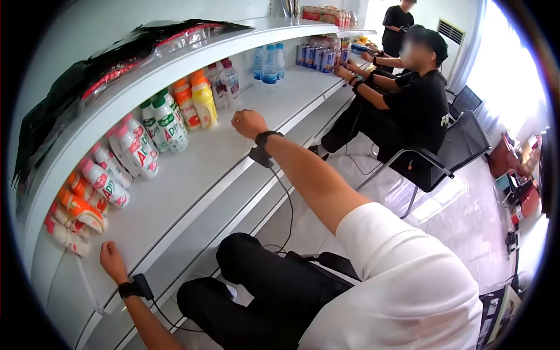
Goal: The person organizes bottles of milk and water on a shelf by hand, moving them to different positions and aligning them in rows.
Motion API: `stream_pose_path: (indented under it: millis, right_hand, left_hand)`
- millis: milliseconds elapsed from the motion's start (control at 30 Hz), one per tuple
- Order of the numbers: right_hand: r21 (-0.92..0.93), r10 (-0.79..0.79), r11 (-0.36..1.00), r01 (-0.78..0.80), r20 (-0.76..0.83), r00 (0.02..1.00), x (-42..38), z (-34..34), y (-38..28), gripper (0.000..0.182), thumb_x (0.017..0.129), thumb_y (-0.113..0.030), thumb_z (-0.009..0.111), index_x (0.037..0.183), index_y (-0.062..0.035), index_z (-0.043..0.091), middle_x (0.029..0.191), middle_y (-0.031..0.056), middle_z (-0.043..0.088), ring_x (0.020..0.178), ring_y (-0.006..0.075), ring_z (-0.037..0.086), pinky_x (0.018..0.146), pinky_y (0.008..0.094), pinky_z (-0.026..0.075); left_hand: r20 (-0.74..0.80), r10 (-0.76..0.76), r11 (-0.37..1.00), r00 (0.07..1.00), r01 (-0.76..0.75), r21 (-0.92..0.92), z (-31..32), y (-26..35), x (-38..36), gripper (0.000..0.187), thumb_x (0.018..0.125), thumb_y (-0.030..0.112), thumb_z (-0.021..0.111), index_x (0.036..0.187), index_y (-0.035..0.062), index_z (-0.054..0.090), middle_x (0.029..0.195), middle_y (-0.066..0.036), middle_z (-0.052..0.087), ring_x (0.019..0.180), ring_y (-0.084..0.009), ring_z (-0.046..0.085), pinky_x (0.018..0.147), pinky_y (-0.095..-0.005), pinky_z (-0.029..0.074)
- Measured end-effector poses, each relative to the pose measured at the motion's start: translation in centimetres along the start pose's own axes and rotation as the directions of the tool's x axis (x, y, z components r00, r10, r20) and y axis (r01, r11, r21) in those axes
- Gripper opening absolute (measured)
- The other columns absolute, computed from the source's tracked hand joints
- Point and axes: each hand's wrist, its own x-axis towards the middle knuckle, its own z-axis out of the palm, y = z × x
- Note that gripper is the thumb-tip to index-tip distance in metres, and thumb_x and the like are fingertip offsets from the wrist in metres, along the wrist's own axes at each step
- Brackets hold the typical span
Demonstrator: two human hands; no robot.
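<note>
My left hand [113, 262] rests on the white shelf [192, 169] with its fingers curled closed, just right of the leaning orange-capped bottles [83, 211]. Farther along, my right hand [249, 123] is a loose fist on the shelf, apart from the nearby clear bottles with dark caps [231, 83]. I see nothing in either hand. Between them along the back stand white bottles with pink caps [137, 150], green-capped white bottles [169, 123] and a yellow bottle with an orange cap [204, 102]. Each wrist wears a black strap with a cabled box.
Blue-capped water bottles [269, 65] and several blue cans [317, 58] stand farther along. An upper shelf [125, 79] overhangs the bottles. A seated person [411, 96] works at the far end, on a mesh chair [464, 140]; another person [399, 20] stands behind. Cables hang from my wrists.
</note>
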Motion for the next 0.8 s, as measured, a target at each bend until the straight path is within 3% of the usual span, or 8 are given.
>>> stream_pose_path:
  millis: [67,167,300,400,600,733,800]
  right_hand:
    - [-0.064,-0.071,0.995,0.075,0.063,0.996,-0.6,-0.4,-0.1,0.028,0.088,-0.035,0.060,0.098,-0.0117,0.072,0.108,0.0154,0.069,0.105,0.0347,0.062,0.088,0.0452,0.051]
    - [-0.060,-0.055,0.996,0.063,0.124,0.991,-1.6,-0.5,-1.2,0.038,0.090,-0.042,0.059,0.113,-0.0128,0.069,0.125,0.0165,0.062,0.122,0.0337,0.054,0.100,0.0450,0.045]
    - [-0.125,-0.099,0.986,0.111,0.098,0.990,-2.8,1.5,-1.5,0.049,0.093,-0.049,0.054,0.127,-0.0155,0.063,0.143,0.0154,0.050,0.139,0.0320,0.039,0.113,0.0443,0.034]
    - [-0.147,-0.142,0.978,0.147,0.043,0.989,-3.1,2.1,-1.0,0.049,0.094,-0.049,0.051,0.127,-0.0157,0.063,0.144,0.0151,0.050,0.139,0.0311,0.039,0.113,0.0442,0.033]
    - [-0.155,-0.163,0.966,0.205,0.244,0.956,-2.9,1.5,-1.4,0.042,0.094,-0.037,0.050,0.125,-0.0115,0.063,0.135,0.0157,0.057,0.129,0.0304,0.051,0.109,0.0420,0.039]
    - [-0.130,-0.222,0.962,0.241,0.144,0.964,-2.8,1.5,-1.3,0.034,0.089,-0.033,0.052,0.109,-0.0106,0.067,0.113,0.0105,0.065,0.114,0.0290,0.059,0.098,0.0430,0.047]
    - [-0.084,-0.187,0.977,0.198,0.124,0.975,-3.1,1.2,-1.4,0.031,0.087,-0.030,0.053,0.107,-0.0104,0.068,0.112,0.0103,0.066,0.112,0.0290,0.060,0.097,0.0421,0.047]
  left_hand:
    - [0.008,-0.019,1.000,1.000,0.019,0.004,-0.1,0.2,-0.1,0.023,0.093,0.020,0.054,0.094,0.0000,0.065,0.084,-0.017,0.068,0.075,-0.0304,0.064,0.072,-0.0389,0.050]
    - [0.008,-0.027,0.999,1.000,0.027,0.018,0.0,0.0,0.0,0.023,0.093,0.020,0.054,0.095,0.0005,0.066,0.084,-0.017,0.068,0.075,-0.0303,0.064,0.072,-0.0385,0.050]
    - [0.000,-0.018,0.999,1.000,0.018,0.029,0.1,0.3,-0.2,0.023,0.094,0.021,0.055,0.097,0.0008,0.066,0.084,-0.016,0.067,0.074,-0.0301,0.063,0.072,-0.0385,0.049]
    - [0.001,-0.005,1.000,1.000,0.005,0.007,0.1,0.0,-0.1,0.022,0.094,0.020,0.055,0.096,0.0006,0.065,0.081,-0.015,0.066,0.072,-0.0275,0.062,0.071,-0.0375,0.049]
    - [0.004,0.024,0.999,1.000,-0.023,-0.036,0.2,-0.7,-0.2,0.021,0.093,0.020,0.057,0.094,0.0003,0.065,0.078,-0.013,0.065,0.069,-0.0230,0.059,0.069,-0.0354,0.049]
    - [-0.004,0.025,1.000,1.000,-0.025,0.003,0.0,0.5,-0.5,0.021,0.092,0.020,0.057,0.095,0.0012,0.066,0.079,-0.013,0.067,0.071,-0.0248,0.062,0.070,-0.0355,0.049]
    - [-0.008,0.020,0.999,1.000,-0.019,0.049,-0.2,0.7,-0.6,0.021,0.091,0.021,0.058,0.095,0.0018,0.066,0.079,-0.014,0.067,0.071,-0.0274,0.063,0.070,-0.0362,0.049]
